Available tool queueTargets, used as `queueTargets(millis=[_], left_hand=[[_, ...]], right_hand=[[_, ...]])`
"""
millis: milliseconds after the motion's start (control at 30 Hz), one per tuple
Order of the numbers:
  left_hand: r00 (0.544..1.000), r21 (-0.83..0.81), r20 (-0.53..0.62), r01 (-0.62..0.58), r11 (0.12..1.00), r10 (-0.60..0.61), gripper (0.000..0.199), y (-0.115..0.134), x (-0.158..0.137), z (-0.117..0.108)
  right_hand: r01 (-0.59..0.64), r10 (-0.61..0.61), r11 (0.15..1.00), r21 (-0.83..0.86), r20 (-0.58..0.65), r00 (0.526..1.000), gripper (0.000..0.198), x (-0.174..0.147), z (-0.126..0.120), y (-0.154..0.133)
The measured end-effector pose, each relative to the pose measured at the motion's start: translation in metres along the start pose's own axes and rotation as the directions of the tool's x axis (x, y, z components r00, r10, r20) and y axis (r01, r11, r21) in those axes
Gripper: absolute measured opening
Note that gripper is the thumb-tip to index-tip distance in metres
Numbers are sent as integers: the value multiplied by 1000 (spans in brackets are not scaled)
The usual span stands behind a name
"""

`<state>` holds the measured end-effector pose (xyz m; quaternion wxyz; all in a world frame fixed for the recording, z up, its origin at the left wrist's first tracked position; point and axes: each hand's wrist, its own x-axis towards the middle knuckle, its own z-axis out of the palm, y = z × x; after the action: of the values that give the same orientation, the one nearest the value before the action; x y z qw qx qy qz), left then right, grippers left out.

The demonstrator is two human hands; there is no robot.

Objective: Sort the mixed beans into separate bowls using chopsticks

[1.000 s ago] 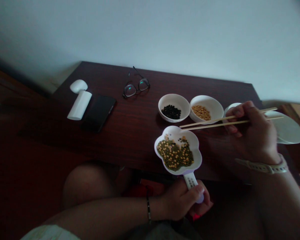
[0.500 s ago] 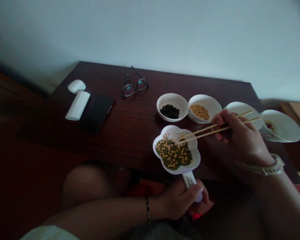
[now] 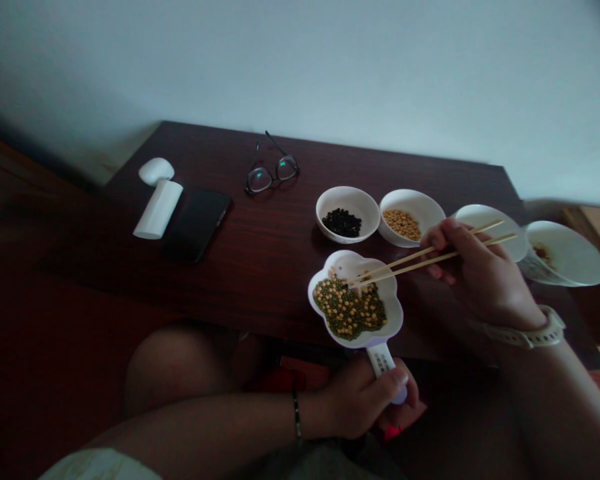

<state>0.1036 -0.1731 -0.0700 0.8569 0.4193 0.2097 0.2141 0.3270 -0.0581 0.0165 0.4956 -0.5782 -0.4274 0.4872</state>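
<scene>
- Currently the flower-shaped scoop is sitting over the near edge of the bench, its handle pointing back past that edge; whether it is touching the wood is not showing.
- The left hand is closing its grip around the handle's end, thumb lying on top.
- The right hand is holding two chopsticks in a narrow grip, their tips nearly meeting among the mixed beans in the scoop; whether they are pinching a bean, I cannot tell.
- The scoop is looking light and stiff, probably plastic; its load is lying ahead of the grip, so a rolling wrist could be spilling beans. The handle is offering the best hold.
- The beans are looking hard, smooth and slippery; the small green ones are likely asking for a finer pinch than the pale ones, across the widest part.
- Toward the bench's right edge, a bowl of black beans, a bowl of tan beans and two more white bowls are standing in a row.
- Glasses, fragile-looking, are lying near the far edge; a phone is lying toward the left edge.
</scene>
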Motion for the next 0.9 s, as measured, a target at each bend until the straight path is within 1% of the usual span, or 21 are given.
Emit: queueTargets(millis=[133, 267, 500, 700, 800, 900], left_hand=[[1000, -7, -5, -6, 1000, 6, 72, 0, 0, 1], [1000, -22, -7, -14, 1000, 14, 69, 1, -1, 2], [1000, 6, -17, -12, 1000, 12, 70, -1, -1, 2], [1000, -44, 15, -23, 999, 23, 69, 2, 1, 3], [1000, -22, 0, -24, 999, 24, 69, 2, 0, 2], [1000, -31, 1, -28, 999, 28, 68, 0, -1, 2]], right_hand=[[-45, 45, 999, -12, 10, 999, 41, 0, 1, 1], [-22, 22, 1000, -4, 12, 1000, 43, 0, 2, -1], [-40, 40, 999, 22, 17, 999, 43, 2, 3, -2], [-24, 24, 1000, -5, 36, 999, 43, 2, 4, -1], [7, -8, 998, 68, 23, 1000, 42, 1, 6, -5], [39, -34, 976, 214, -26, 999, 41, 3, 5, -11]])
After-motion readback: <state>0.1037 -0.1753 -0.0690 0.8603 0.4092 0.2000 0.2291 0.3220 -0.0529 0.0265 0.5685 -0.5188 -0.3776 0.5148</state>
